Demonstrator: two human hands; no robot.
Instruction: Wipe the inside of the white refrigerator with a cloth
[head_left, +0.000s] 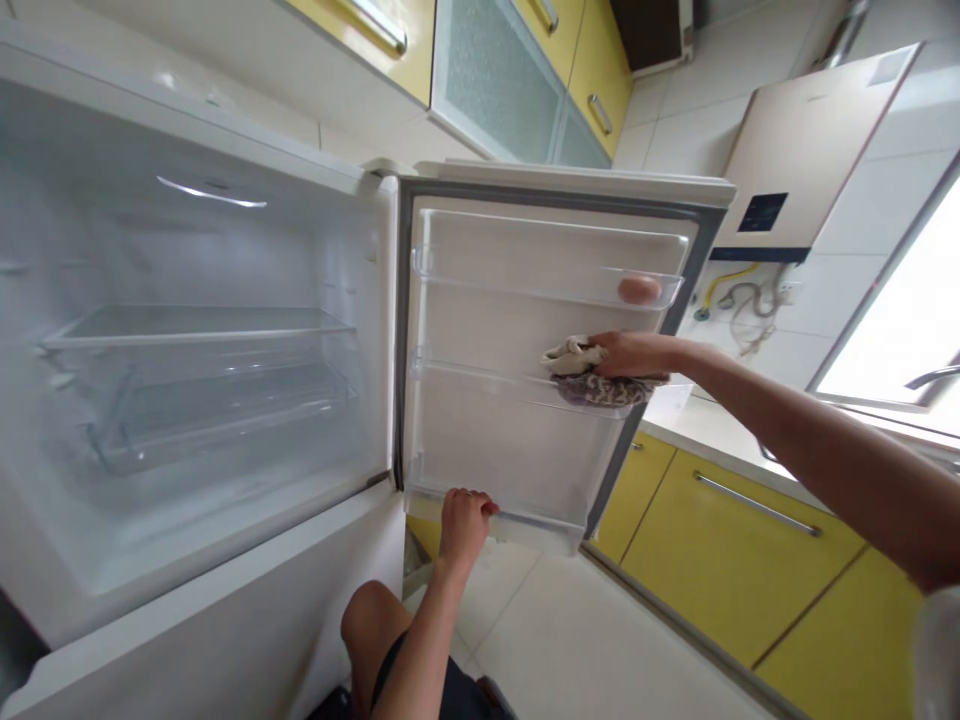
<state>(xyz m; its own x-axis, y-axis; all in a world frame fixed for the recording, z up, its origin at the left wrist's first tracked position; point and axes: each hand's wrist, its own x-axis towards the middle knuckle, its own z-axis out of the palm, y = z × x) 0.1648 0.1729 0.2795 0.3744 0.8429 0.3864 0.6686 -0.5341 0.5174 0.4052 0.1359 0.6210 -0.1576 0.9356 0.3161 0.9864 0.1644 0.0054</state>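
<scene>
My right hand (626, 355) is closed on a cloth (604, 388), cream on one part and brown-patterned on the other. The cloth lies at the middle shelf (487, 375) of the open fridge door (517, 325), towards its free edge, and part of it hangs behind the clear shelf front. Down at the bottom door shelf (544, 530), my left hand (466, 518) has its fingers curled over the clear rim. In the top door shelf (517, 288) sits a reddish-brown, egg-like object (640, 290), just above my right hand.
To the left stands the lit fridge compartment (225, 250) with a glass shelf (202, 320) and a clear lower tray (225, 410). Yellow cabinets (727, 540) and a counter (720, 430) lie behind the door on the right. A water heater (810, 150) hangs on the tiled wall.
</scene>
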